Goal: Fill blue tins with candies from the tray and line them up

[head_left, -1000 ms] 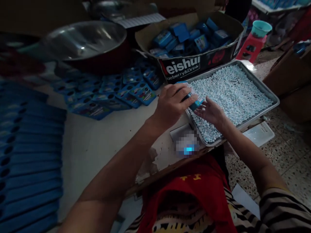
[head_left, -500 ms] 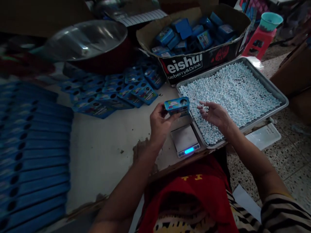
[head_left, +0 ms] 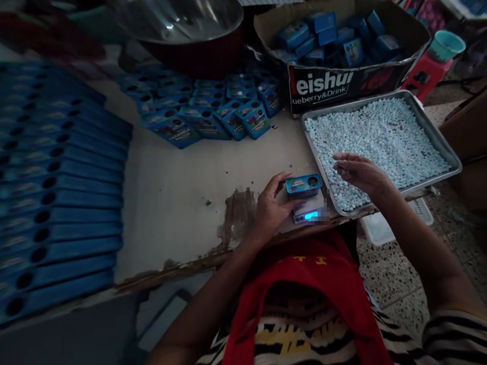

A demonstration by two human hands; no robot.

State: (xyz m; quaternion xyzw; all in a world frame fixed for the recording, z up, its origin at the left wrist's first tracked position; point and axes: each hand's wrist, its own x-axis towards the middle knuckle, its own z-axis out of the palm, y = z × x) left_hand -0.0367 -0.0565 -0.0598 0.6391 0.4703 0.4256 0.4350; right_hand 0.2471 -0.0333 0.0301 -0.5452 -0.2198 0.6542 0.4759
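Observation:
My left hand (head_left: pixel 274 205) has its thumb and fingers round the left end of a small blue candy box (head_left: pixel 303 186) with a round dark hole in its top. The box is upright on or just above a small digital scale (head_left: pixel 312 204) whose display glows blue; I cannot tell whether it bears its full weight. My right hand (head_left: pixel 359 173) hovers over the near left part of a metal tray (head_left: pixel 329 190) of small white and pale blue candies (head_left: pixel 376 137). Its fingers are pressed together with the thumb; whatever they hold is hidden.
Rows of blue boxes (head_left: pixel 76 203) fill the table's left side. Another cluster of boxes (head_left: pixel 205 121) stands behind, by a large metal bowl (head_left: pixel 182 25). A cardboard carton (head_left: pixel 323 86) holds more blue boxes. A red stool (head_left: pixel 426 76) with a turquoise bowl (head_left: pixel 447 45) is beyond the tray.
My left hand has lowered the candy box from beside the tray to the scale. Candies seen at my right fingertips no longer show there. The whole view has shifted.

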